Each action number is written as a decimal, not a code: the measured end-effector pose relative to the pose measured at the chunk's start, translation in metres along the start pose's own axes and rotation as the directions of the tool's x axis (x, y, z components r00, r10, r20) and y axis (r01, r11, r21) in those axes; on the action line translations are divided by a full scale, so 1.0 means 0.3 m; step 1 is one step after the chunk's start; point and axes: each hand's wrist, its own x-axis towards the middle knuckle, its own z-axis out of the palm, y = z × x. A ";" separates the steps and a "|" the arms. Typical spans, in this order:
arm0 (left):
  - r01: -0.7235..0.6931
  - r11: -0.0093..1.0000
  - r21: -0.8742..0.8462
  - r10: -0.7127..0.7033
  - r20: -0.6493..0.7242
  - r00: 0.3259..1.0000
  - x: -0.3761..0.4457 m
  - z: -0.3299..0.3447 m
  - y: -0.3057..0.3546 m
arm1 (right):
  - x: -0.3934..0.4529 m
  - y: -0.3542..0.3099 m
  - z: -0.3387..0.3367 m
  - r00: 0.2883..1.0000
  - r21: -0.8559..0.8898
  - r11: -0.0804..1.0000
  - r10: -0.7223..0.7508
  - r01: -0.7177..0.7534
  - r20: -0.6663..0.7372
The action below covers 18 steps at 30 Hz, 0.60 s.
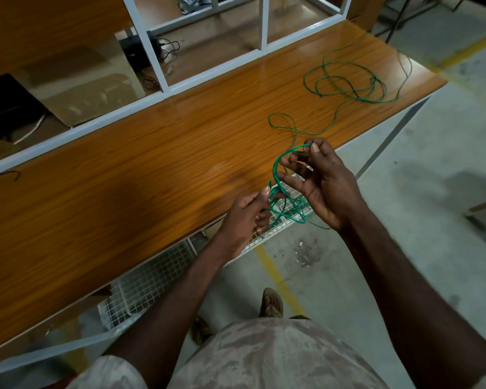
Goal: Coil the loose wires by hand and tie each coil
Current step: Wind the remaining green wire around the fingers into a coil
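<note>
At centre right of the frame, over the near edge of the bench, both hands work a green wire. The left hand is closed, pinching the gathered turns of a small coil between thumb and fingers. The right hand is half open, fingers spread, with its thumb and forefinger pinching a fresh loop that arcs up and over toward the coil.

The relation that matters is where the slack lies. From the right hand's pinch the wire runs up and to the right, through a small loop on the bench top, then on to a loose tangle at the upper right, well apart from both hands. So the uncoiled length lies beyond the right hand, on its side, and that hand is plainly the nearer one to it.

I judge the next loop is best drawn by the right hand while the left holds the turns. Much wire is left; tying is not yet due.
</note>
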 end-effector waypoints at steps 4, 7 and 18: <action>0.035 0.996 -0.079 -0.034 0.007 0.999 -0.010 -0.013 0.004 | -0.005 0.004 -0.004 1.000 -0.037 0.999 -0.004 0.004 -0.002; 0.035 0.990 -0.133 -0.035 -0.004 0.999 -0.016 -0.028 0.003 | -0.003 0.015 -0.019 1.000 -0.227 0.974 -0.025 0.020 -0.019; 0.010 0.976 -0.216 -0.002 0.039 0.999 -0.017 -0.068 0.013 | -0.081 0.121 -0.063 0.987 -0.533 0.840 0.149 -0.098 0.054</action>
